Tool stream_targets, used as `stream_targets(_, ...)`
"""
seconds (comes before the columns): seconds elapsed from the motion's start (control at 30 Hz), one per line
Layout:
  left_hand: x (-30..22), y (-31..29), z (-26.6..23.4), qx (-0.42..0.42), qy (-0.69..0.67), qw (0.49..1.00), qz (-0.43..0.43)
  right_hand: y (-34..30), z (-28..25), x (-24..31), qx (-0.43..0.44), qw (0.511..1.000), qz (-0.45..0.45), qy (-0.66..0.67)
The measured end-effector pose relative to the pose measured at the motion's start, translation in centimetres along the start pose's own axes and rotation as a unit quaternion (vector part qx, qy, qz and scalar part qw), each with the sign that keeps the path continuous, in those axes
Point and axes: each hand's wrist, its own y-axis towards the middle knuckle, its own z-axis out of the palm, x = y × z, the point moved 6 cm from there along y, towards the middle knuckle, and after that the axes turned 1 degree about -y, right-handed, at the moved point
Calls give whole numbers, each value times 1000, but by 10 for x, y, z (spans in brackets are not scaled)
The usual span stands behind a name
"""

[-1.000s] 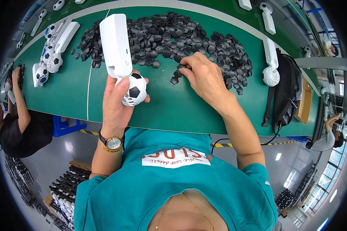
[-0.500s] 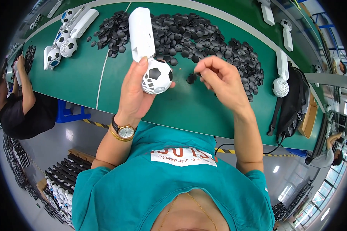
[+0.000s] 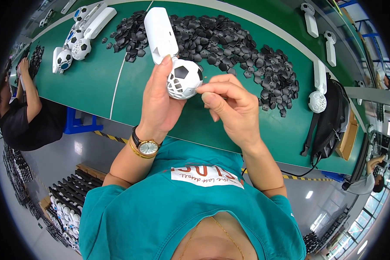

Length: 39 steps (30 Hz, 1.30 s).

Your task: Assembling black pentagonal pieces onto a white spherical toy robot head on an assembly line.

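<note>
My left hand (image 3: 158, 102) is wrapped round a white device with a long rounded body (image 3: 161, 34) and a soccer-ball-shaped end (image 3: 187, 82). The body points away from me. Black pentagon patches sit on the ball, and open lattice shows on its near left side. Close against the ball's right side is my right hand (image 3: 236, 108), thumb and fingers bent into a pinch. What lies inside that pinch is hidden. Beyond both hands spreads a heap of small black pentagon pieces (image 3: 216, 41).
More white ball-ended devices (image 3: 81, 49) lie at the far left, and one (image 3: 317, 102) at right beside a black backpack (image 3: 331, 121). An open cardboard box (image 3: 346, 136) is behind the backpack. A person in black (image 3: 28, 117) works at left by a blue stool (image 3: 80, 123).
My right hand has moved left from near the heap to the ball's side. The small black pieces that showed at its fingertips are out of sight. The ball has shifted slightly right.
</note>
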Motion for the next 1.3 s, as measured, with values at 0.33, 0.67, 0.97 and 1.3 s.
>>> stream_targets(0.33,1,0,3,-9,10,999,29,0,12,-4,-69,989,-83,-102)
stream_targets(0.67,1,-4,-3,-9,24,999,33,-1,14,-19,-84,996,-24,-28)
stream_targets(0.97,6,-25,-25,-6,94,995,45,-21,24,-41,-55,998,25,-36)
stream_targets(1.3,-5,-13,-27,-14,21,1000,1,5,-21,-4,-48,913,-184,-361)
